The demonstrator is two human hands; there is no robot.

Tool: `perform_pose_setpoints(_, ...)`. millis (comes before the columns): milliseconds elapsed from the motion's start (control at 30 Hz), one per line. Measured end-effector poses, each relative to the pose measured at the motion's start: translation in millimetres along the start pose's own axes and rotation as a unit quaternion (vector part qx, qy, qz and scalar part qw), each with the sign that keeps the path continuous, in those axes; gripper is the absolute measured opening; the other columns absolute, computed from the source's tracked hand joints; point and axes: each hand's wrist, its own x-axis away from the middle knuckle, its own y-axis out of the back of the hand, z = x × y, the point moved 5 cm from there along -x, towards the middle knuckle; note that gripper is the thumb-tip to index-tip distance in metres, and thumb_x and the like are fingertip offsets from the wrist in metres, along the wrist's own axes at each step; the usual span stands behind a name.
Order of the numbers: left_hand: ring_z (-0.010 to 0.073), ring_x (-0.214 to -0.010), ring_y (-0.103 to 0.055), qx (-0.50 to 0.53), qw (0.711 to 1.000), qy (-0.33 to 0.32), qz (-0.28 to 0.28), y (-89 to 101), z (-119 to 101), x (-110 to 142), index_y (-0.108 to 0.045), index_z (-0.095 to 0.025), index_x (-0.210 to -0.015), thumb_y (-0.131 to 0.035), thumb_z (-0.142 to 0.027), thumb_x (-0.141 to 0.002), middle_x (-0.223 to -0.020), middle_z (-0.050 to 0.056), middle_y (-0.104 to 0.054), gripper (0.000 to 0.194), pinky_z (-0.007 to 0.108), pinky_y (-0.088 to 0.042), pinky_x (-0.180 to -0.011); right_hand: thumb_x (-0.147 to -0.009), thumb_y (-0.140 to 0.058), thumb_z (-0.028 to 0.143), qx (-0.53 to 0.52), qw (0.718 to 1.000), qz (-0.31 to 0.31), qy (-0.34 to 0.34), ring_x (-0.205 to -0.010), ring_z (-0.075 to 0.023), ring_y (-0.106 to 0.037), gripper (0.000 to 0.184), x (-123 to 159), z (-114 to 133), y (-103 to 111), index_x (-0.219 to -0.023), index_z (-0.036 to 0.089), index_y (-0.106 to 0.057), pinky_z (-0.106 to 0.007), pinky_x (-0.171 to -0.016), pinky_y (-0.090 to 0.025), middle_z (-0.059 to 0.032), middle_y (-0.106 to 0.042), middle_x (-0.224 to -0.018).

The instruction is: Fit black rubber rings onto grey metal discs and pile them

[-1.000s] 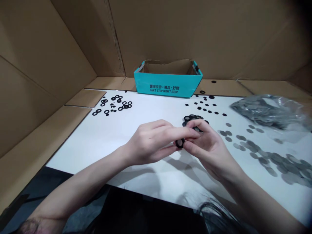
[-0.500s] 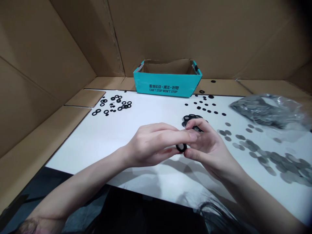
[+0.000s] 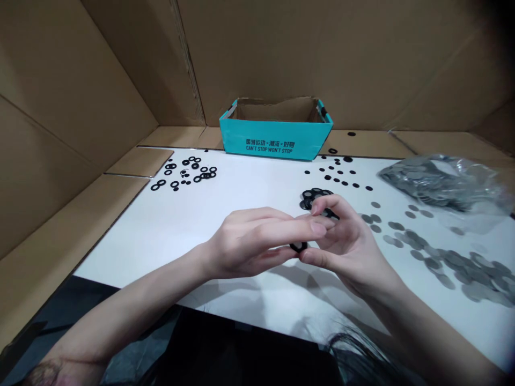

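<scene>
Over the front middle of the white table, my left hand (image 3: pixel 253 241) and my right hand (image 3: pixel 344 241) meet around a small black ring with a pale centre (image 3: pixel 298 246). The left fingers and thumb pinch it from the left, and my right thumb presses at its lower right edge. My left fingers cover its upper part. Just behind my right hand lies a pile of black rings with grey centres (image 3: pixel 311 199), partly hidden by the fingers. Many loose grey discs (image 3: pixel 454 262) are spread to the right of my right hand.
A turquoise box (image 3: pixel 277 138) stands at the back against cardboard walls. Black open rings (image 3: pixel 195 166) lie at the back left. Small black discs (image 3: pixel 340 172) are scattered at the back right, beside a clear plastic bag of grey discs (image 3: pixel 426 179).
The ring has dropped slightly and shows less of its pale face. My left index finger now covers more of it, and my right thumb has shifted a little left.
</scene>
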Motion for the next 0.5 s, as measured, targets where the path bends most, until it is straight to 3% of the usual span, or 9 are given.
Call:
perform_pose_setpoints(200, 0.0195, -0.102, -0.080, 0.009, 1.000, -0.002, -0.004, 1.9, 1.2, -4.5, -0.055, -0.015, -0.144, -0.083, -0.021, -0.089, -0.115, 0.013, -0.081, 0.062, 0.026, -0.068, -0.089, -0.083, -0.087, 0.043, -0.061, 0.994, 0.051, -0.078, -0.083, -0.0181, -0.078, 0.043, 1.4, -10.4, -5.4, -0.106, 0.030, -0.052, -0.027, -0.069, -0.058, 0.0030, -0.077, -0.079)
perform_pose_setpoints(400, 0.0197, -0.104, -0.080, 0.039, 0.998, 0.056, -0.013, 2.6, 2.4, -4.9, -0.048, -0.024, -0.149, -0.079, -0.019, -0.091, -0.118, 0.008, -0.080, 0.066, 0.028, -0.068, -0.091, -0.078, -0.089, 0.052, -0.108, 0.980, 0.075, -0.149, -0.099, -0.0221, -0.079, 0.055, 3.0, -19.4, -6.6, -0.111, 0.030, -0.051, -0.036, -0.091, -0.058, 0.0010, -0.079, -0.087)
perform_pose_setpoints(500, 0.0182, -0.102, -0.080, 0.037, 0.998, 0.042, -0.019, 2.5, -0.1, -5.1, -0.045, -0.020, -0.150, -0.083, -0.019, -0.088, -0.118, 0.010, -0.078, 0.073, 0.025, -0.067, -0.091, -0.077, -0.089, 0.057, -0.124, 0.974, 0.074, -0.175, -0.100, -0.0235, -0.078, 0.058, 4.1, -23.9, -7.5, -0.113, 0.030, -0.053, -0.042, -0.098, -0.058, -0.0001, -0.079, -0.091)
